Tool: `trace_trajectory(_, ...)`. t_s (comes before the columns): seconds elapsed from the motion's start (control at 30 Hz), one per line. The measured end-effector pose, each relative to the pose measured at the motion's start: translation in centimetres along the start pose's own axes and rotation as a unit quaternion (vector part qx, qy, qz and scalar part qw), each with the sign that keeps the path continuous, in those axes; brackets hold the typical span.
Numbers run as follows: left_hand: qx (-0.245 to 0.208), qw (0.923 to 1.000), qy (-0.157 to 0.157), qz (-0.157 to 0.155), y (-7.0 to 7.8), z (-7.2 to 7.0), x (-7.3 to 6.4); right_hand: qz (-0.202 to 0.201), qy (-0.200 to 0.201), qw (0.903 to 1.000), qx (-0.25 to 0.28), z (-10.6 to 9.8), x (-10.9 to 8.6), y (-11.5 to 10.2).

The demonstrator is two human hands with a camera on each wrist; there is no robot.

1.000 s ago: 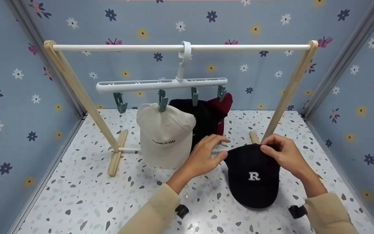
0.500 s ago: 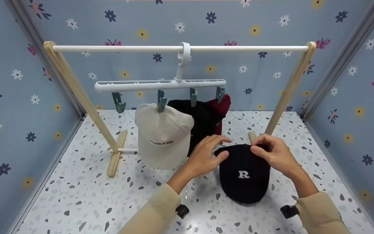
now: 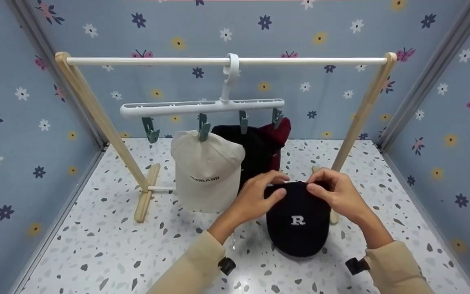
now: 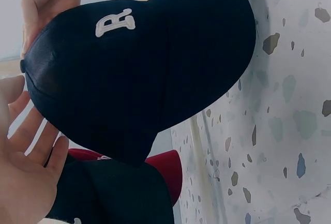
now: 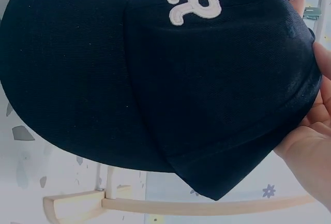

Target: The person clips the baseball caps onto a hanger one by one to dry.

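A dark baseball cap (image 3: pixel 300 239) with a white letter R hangs brim down just above the speckled table. My right hand (image 3: pixel 337 196) pinches it at the top of the crown. My left hand (image 3: pixel 255 196) is at the crown's other side, thumb over the front and fingers relaxed; in the left wrist view its fingers (image 4: pixel 44 141) reach the crown's edge. In the right wrist view the cap (image 5: pixel 207 89) fills most of the picture. Left of my hands, a cream cap (image 3: pixel 208 188) hangs from a green clip (image 3: pixel 204 128), with a black cap (image 3: pixel 253 149) and a dark red cap (image 3: pixel 279 130) behind.
A white clip hanger (image 3: pixel 169 108) hooks over the white rail (image 3: pixel 312 61) of a wooden stand. Its leftmost green clip (image 3: pixel 150 130) holds nothing. The stand's right post (image 3: pixel 355 122) rises behind my right hand. Flower-patterned walls enclose the speckled table (image 3: pixel 108 245).
My right hand has carried the dark cap leftward, so its crown now lies between my hands, overlapped by the left thumb. The left hand has hardly moved.
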State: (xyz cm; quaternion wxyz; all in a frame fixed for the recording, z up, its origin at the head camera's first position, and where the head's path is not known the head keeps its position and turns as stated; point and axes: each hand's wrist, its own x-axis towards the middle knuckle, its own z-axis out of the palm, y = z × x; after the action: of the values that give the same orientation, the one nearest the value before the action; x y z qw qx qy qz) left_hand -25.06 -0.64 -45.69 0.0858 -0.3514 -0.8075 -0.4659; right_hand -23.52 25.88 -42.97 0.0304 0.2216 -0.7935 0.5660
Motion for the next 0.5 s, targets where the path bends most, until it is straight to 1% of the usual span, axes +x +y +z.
trace_trajectory(0.17, -0.025, 0.9995, 0.007, 0.017, 0.05, -0.09, -0.14, -0.007, -0.002, 1.0, -0.002, 0.34, 0.09, -0.22)
trace_trajectory(0.33, -0.039, 0.9992, 0.007, 0.009, 0.31, -0.27, -0.53, -0.016, -0.005, 0.9998, -0.006, 0.61, -0.01, -0.42)
trace_trajectory(0.5, -0.034, 0.9993, 0.009, 0.012, 0.5, -0.58, -0.91, -0.01, -0.009, 0.9998, -0.016, 0.91, -0.15, -0.55)
